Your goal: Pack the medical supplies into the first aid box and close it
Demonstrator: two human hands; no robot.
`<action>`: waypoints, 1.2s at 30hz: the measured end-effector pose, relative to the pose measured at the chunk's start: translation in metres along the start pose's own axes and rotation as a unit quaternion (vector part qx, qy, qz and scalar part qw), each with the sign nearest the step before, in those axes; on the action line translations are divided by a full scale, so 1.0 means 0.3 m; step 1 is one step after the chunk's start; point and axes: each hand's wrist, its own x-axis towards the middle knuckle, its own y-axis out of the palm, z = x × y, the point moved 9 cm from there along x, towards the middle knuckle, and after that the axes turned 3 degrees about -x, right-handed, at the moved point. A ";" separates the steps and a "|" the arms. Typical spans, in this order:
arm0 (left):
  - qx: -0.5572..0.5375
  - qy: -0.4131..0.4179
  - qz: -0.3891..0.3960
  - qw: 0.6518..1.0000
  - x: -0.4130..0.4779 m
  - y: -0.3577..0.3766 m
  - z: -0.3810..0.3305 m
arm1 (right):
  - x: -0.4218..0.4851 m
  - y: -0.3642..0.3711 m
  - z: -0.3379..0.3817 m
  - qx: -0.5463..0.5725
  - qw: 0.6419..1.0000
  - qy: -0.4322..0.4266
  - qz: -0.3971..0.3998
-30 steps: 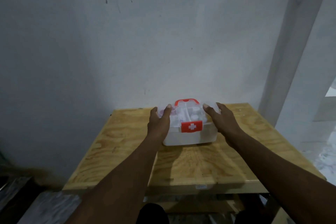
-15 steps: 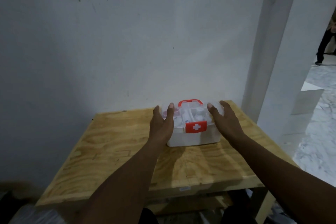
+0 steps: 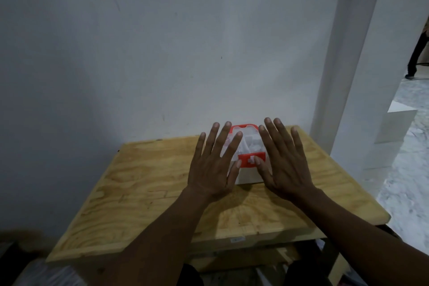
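Observation:
A small white first aid box [image 3: 247, 174] with a clear lid, a red handle and a red latch bearing a white cross stands at the back of the wooden table [image 3: 148, 183]. Its lid is down, and white supplies show faintly through it. My left hand [image 3: 214, 165] is held flat with fingers spread in front of the box's left half. My right hand [image 3: 282, 162] is spread the same way in front of its right half. Both palms face down and hold nothing. The hands hide most of the box.
A white wall rises just behind the table, and a white pillar [image 3: 343, 53] stands at the right. Beyond the pillar lies a marble floor with a white block [image 3: 399, 121] and a person's legs [image 3: 417, 53] far off. The table's front edge is near me.
Both hands have let go of the box's sides and risen, fingers now spread flat over it. The camera view has shifted a little.

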 end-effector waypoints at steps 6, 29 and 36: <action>-0.014 -0.020 0.012 1.000 -0.021 0.062 0.008 | -0.022 0.078 -0.017 -0.003 0.999 0.011 0.051; -0.017 -0.051 -0.040 0.998 0.188 0.294 0.195 | 0.183 0.398 -0.138 0.023 0.995 0.039 0.088; 0.005 -0.055 -0.019 0.998 0.224 0.354 0.249 | 0.230 0.464 -0.152 0.021 0.994 0.041 0.101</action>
